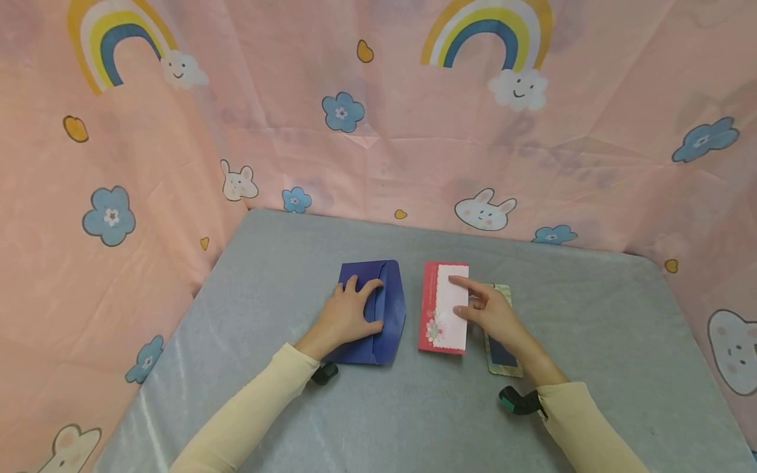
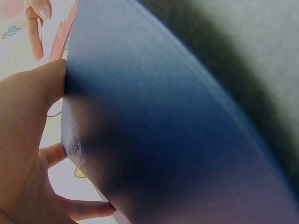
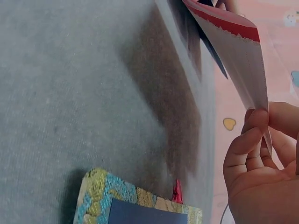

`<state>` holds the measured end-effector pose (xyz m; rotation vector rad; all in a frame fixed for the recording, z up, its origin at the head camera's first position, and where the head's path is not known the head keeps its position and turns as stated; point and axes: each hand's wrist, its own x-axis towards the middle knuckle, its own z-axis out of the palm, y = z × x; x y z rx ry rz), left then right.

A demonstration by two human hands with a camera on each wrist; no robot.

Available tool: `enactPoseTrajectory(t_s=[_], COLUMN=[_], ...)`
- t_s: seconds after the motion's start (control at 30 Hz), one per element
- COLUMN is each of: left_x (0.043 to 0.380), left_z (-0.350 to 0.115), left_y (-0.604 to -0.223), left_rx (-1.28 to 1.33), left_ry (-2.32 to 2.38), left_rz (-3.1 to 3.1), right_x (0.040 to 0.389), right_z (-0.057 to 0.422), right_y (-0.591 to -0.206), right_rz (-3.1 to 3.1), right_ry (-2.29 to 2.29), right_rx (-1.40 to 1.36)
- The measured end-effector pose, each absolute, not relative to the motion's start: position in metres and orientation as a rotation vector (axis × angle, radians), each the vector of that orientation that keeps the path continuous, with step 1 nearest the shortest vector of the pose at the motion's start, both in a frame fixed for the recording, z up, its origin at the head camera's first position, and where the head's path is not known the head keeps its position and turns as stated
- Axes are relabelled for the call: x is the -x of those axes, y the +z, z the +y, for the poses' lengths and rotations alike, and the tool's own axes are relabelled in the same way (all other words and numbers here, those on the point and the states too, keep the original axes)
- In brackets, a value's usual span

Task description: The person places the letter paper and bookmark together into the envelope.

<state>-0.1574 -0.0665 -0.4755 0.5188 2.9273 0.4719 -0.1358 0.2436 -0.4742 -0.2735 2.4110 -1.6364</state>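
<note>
Blue env. [image 2: 163, 107] against L fingers [image 2: 89, 210]

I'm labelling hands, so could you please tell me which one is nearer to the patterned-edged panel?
Right: the right hand, pinching the card, is partly above the panel; the left hand is farther away, on the card's other side, holding the envelope.

Left hand [image 2: 21, 135] at the edge of a blue envelope [image 2: 159, 98], right hand [image 2: 37, 9] beyond.
</note>
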Motion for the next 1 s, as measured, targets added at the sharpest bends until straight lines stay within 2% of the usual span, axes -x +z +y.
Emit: enactPoseTrajectory(t_s=[1.0], left_x=[0.158], left_z=[-0.067], left_y=[-0.477], left_rx=[-0.530], left_ry=[0.483], left_rz=[2.932], right_x=[0.144], right_z=[0.225], right_y=[-0.462], right_rz=[2.408], right_ry=[-1.586], right_rx=[0.207])
